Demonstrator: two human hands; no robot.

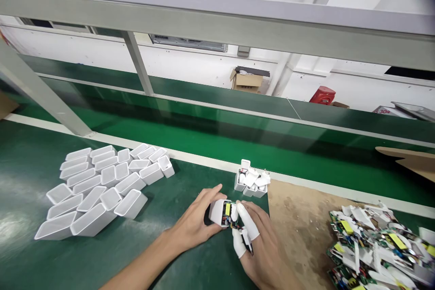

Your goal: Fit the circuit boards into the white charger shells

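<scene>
Near the bottom centre, my left hand (197,219) wraps round a white plastic housing (216,212), its open end facing right. A circuit board (228,210) with a yellow component sits partly in that opening. My right hand (260,235) wears white finger covers on thumb and forefinger, which pinch the board's white and dark parts at the housing's mouth. Just beyond the hands stands a small group of white housings (250,182) filled with parts.
Many white housings (93,217) stand at the left on the green tabletop (163,204). Circuit boards with white pieces (377,244) are piled at the right, beside a brown board (299,231). A green conveyor (204,131) and grey frame (217,16) lie beyond.
</scene>
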